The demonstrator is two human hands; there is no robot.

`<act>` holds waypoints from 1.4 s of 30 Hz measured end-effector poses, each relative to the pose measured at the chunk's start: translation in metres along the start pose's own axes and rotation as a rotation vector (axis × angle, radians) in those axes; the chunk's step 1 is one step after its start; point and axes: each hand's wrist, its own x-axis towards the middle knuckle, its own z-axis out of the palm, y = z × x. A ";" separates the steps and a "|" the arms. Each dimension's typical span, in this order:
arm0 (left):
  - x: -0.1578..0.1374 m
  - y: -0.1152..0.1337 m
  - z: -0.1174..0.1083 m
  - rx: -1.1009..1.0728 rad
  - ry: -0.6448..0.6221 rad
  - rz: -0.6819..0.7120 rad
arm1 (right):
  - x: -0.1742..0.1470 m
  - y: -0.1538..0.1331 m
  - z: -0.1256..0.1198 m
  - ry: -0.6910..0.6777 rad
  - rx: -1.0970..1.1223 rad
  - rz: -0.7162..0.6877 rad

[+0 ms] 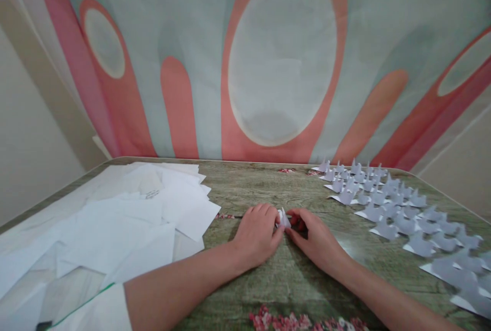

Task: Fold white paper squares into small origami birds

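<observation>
A small folded white paper figure point(283, 217) stands between my two hands at the middle of the table, a pointed tip rising from it. My left hand point(258, 235) curls round its left side, thumb and fingers closed on the paper. From the right, my right hand point(312, 236) pinches the figure's other edge between thumb and fingers. Part of the paper is hidden behind the fingertips. Off to the right, several rows of folded white paper figures point(378, 212) with pointed tips stand on the table.
Loose overlapping white paper sheets point(126, 228) cover the table's left side, reaching near my left forearm. The wood-patterned table point(245, 182) bears pink flower prints point(295, 321) at its near edge. Behind it hangs a grey-green and coral patterned backdrop point(207, 65).
</observation>
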 end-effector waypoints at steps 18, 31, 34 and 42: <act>0.005 -0.014 0.016 -0.487 0.104 -0.098 | 0.002 -0.009 -0.008 -0.006 0.156 -0.007; 0.006 -0.013 0.011 -0.384 0.018 -0.023 | 0.001 -0.016 -0.012 0.001 0.182 -0.123; 0.006 -0.013 0.009 -0.328 0.001 -0.006 | -0.001 -0.020 -0.013 -0.002 0.172 -0.170; 0.007 -0.015 0.012 -0.336 0.009 -0.006 | -0.001 -0.020 -0.012 0.017 0.169 -0.187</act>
